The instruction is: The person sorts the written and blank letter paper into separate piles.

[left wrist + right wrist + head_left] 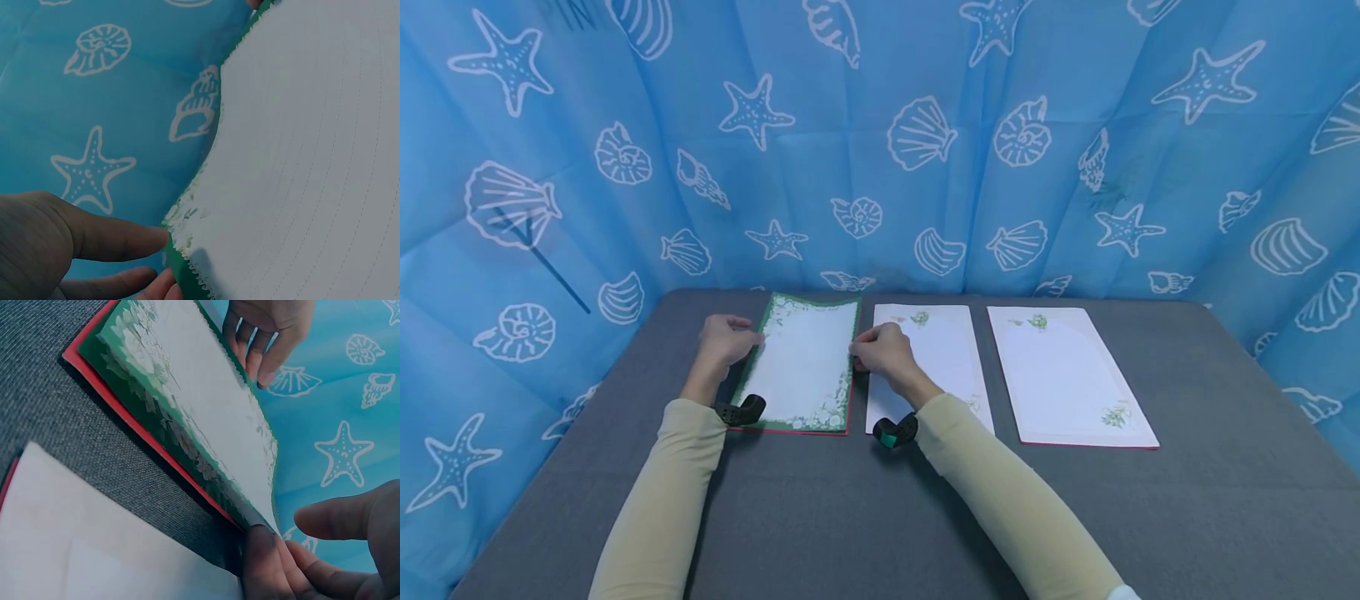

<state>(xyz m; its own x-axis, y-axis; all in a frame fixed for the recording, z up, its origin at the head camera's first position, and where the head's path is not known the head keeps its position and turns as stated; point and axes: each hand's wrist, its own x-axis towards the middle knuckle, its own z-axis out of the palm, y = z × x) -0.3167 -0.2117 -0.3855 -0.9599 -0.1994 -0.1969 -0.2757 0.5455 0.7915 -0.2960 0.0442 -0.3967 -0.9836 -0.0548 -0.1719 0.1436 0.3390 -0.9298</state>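
A white sheet of paper with a green floral border (801,358) lies on the left, over a red-edged backing (144,440). Its surface bows and its far edge curls up; faint dotted lines run across it in the left wrist view. On its left edge is my left hand (727,340), thumb (125,236) tip right at the green margin and other fingers just below. My right hand (883,350) holds the opposite edge, fingertips (261,547) against the corner and thumb lifted apart. That sheet rises off the layers beneath along this side.
Right of it, a white sheet (940,350) with small green leaf prints lies partly under my right forearm. Another leaf-printed sheet (1067,375) with a red lower edge is farther right. All rest on a grey cloth-covered table (880,517) before a blue seashell curtain (865,150).
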